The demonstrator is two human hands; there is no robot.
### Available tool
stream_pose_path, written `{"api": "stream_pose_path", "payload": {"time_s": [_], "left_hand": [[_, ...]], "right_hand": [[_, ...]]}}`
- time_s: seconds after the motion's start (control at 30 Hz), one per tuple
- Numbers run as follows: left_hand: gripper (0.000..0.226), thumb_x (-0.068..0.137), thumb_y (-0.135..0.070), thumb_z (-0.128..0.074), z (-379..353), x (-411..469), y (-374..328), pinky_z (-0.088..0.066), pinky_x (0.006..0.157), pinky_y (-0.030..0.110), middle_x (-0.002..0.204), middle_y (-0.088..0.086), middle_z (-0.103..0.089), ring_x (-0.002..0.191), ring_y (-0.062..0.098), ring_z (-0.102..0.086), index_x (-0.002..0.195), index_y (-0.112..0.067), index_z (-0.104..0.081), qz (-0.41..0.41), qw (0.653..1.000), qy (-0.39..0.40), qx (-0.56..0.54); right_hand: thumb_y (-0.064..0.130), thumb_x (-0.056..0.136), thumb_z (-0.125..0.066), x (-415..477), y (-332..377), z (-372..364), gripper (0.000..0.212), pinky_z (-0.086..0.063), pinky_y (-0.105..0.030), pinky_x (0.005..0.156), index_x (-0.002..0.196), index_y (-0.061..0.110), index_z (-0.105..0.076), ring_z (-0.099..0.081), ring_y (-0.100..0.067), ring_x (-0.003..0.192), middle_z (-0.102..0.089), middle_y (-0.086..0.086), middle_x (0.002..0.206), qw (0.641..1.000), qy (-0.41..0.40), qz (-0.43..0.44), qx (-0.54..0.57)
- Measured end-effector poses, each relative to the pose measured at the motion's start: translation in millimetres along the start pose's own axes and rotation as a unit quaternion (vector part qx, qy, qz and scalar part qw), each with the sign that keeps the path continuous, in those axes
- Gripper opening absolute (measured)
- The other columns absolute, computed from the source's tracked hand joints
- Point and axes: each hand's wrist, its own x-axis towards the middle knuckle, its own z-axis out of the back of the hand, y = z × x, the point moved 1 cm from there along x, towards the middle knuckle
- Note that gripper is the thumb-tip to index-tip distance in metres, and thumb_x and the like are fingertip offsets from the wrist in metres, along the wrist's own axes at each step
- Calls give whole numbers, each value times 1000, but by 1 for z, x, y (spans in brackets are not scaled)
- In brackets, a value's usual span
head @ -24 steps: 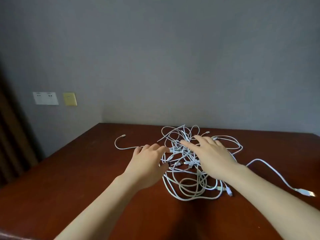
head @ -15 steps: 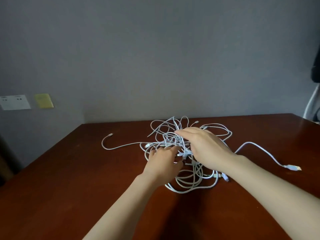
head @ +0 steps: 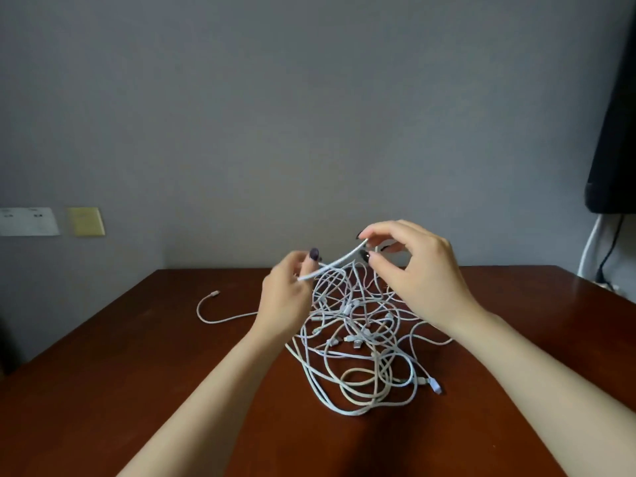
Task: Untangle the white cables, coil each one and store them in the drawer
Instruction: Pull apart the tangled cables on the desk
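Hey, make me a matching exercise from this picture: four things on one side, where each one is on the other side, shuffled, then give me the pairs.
Things
1. cable tangle
2. raised cable stretch
3. loose plug end
4. yellow plate

Places
A. on the wall at the left
B. lying alone on the table, left of the left hand
C. pinched between the left hand and the right hand
D. heaped on the table between the forearms

Pairs: 1-D, 2-C, 3-B, 4-A
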Motion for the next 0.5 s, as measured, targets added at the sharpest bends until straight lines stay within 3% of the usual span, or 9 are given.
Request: {"api": "stream_pose_path", "payload": {"time_s": [0.07, 0.13, 0.23, 0.33, 0.4, 0.5], "left_hand": [[29, 100, -35, -41, 7, 6, -14, -49, 73, 26, 87, 2, -68, 79, 16, -62, 97, -16, -63, 17, 998, -7, -65], [32, 100, -33, -40, 10, 8, -27, -45, 60, 11, 80, -4, -66, 66, 2, -60, 99, -12, -63, 14, 996, 9, -92], [32, 100, -31, -41, 9, 7, -40, -41, 56, 5, 80, -2, -66, 56, -8, -56, 104, -8, -64, -24, 993, 53, -105], [31, 99, -31, -42, 1, 4, -46, -45, 66, 9, 85, -1, -68, 65, -6, -57, 107, -11, -64, -58, 989, 88, -104], [37, 100, -35, -34, -6, 2, -51, -47, 71, 14, 87, 1, -67, 72, 2, -58, 106, -13, -63, -28, 973, 108, -202], [53, 91, -53, -26, -14, 8, -67, -46, 81, 33, 86, 0, -66, 77, 13, -59, 103, -17, -63, 37, 896, 135, -421]], "right_hand": [[2, 81, -67, 0, -3, 0, 23, -43, -11, 78, 98, 17, -68, -57, 0, 87, -63, 10, 87, 1000, 26, -17, -1], [0, 81, -66, -3, -7, -2, 28, -45, -15, 80, 101, 20, -66, -57, -1, 89, -63, 9, 89, 998, 52, -30, -4], [-1, 83, -65, -11, -12, -6, 40, -50, -26, 84, 112, 26, -62, -59, -9, 88, -61, 6, 92, 995, 78, -60, 9], [-3, 86, -59, -17, -18, -7, 52, -49, -34, 84, 126, 30, -57, -58, -16, 91, -57, 8, 96, 990, 103, -88, 25], [-2, 87, -58, -19, -22, -4, 55, -43, -30, 95, 130, 32, -52, -53, -11, 102, -55, 7, 105, 988, 115, -96, 34], [7, 88, -64, -21, -24, -1, 63, -27, -26, 110, 125, 52, -38, -34, -5, 128, -41, 9, 131, 984, 145, -98, 40]]}}
